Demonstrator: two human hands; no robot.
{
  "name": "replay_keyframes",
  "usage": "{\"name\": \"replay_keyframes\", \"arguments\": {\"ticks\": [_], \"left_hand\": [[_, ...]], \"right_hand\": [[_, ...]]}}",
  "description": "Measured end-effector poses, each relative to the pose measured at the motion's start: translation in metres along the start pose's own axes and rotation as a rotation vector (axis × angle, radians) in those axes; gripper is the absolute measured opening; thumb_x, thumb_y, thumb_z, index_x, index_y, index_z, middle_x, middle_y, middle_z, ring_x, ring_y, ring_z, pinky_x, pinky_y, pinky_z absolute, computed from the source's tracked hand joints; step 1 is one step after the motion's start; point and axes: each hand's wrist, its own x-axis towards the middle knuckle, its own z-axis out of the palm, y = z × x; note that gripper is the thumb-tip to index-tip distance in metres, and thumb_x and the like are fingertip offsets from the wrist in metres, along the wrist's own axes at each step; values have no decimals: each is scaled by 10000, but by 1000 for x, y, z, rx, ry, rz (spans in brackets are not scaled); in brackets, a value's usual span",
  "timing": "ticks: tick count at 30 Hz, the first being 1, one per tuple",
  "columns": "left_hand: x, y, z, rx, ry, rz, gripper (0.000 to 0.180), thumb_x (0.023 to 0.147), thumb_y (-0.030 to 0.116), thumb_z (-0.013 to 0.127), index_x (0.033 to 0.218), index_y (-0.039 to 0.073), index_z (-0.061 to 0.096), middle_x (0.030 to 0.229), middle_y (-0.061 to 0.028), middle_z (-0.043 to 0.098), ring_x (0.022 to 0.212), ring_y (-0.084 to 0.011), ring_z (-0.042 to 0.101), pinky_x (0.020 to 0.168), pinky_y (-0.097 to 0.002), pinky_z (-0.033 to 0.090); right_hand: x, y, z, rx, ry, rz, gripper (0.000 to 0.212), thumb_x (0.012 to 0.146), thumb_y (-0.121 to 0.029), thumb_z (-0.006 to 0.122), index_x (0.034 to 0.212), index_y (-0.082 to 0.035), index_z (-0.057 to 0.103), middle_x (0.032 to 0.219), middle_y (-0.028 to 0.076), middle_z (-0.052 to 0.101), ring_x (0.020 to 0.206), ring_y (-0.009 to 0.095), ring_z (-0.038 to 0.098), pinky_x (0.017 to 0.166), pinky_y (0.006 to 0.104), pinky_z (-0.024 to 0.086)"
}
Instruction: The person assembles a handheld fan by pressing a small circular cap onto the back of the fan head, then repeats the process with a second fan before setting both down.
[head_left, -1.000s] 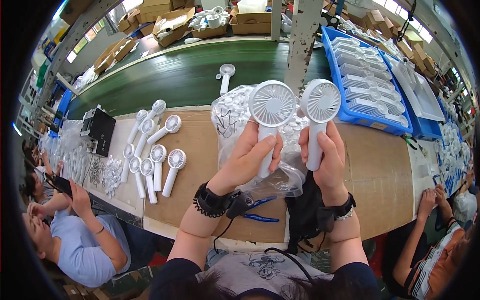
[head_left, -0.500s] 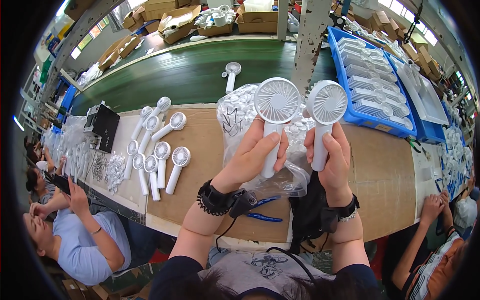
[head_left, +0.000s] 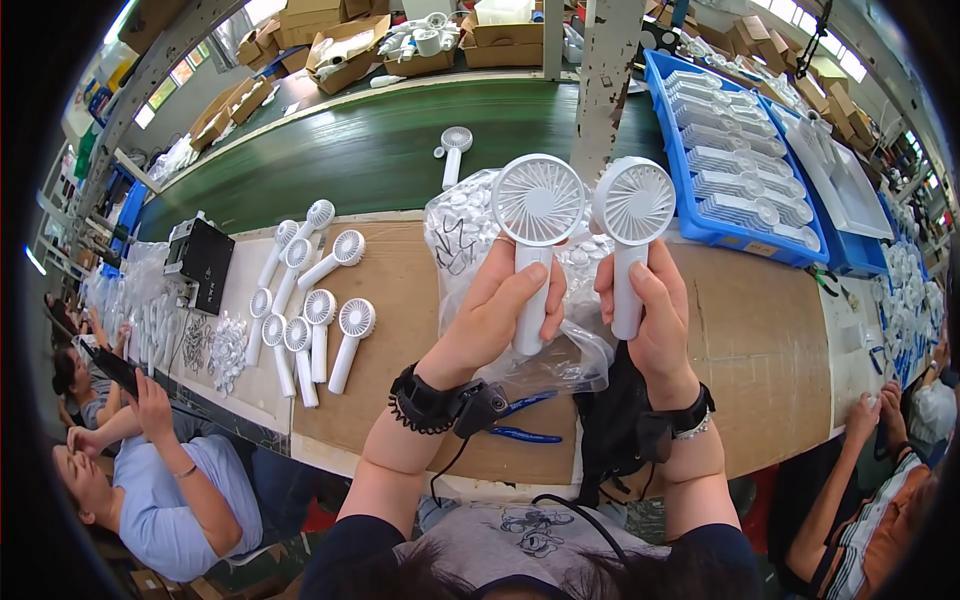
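My left hand (head_left: 497,305) is closed round the handle of a white handheld fan (head_left: 540,200), its thumb lying along the front of the grip. A second white handheld fan (head_left: 634,202) stands upright in my right hand (head_left: 657,315), which grips its handle the same way. The two round grilles are side by side, facing me, their rims very close together. Behind them lies a clear plastic bag (head_left: 462,235) filled with small white parts. To the left, several white handheld fans (head_left: 350,335) lie on the cardboard-covered bench (head_left: 400,280).
Blue-handled pliers (head_left: 525,435) and a black cloth-like item (head_left: 610,430) lie near the bench's front edge. A green conveyor belt (head_left: 350,140) runs behind, carrying one fan (head_left: 455,155). Blue crates (head_left: 745,240) stand at right; a black box (head_left: 200,265) at left. People sit on both sides.
Both fans and my hands have shifted slightly left in view, as has the whole scene. The right fan's grille has turned to face me more squarely. Both grips stay closed.
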Motion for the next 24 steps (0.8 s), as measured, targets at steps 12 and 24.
{"name": "replay_keyframes", "arguments": {"ticks": [12, 24], "left_hand": [[1, 0, 1, 1, 40, 21, 298, 910, 140, 348, 1188, 54, 283, 731, -77, 465, 511, -135, 472, 509, -239, 408], [0, 1, -1, 34, 42, 28, 290, 909, 156, 357, 1169, 36, 311, 703, -73, 455, 478, -123, 443, 473, -226, 383]], "right_hand": [[2, 3, -3, 2, 18, 12, 427, 869, -281, 396, 1175, 17, 396, 695, 70, 506, 550, 88, 453, 472, 197, 362], [2, 5, -4, -17, 7, -26, 413, 864, -296, 409, 1140, 10, 429, 672, 67, 505, 538, 86, 448, 469, 193, 352]]}}
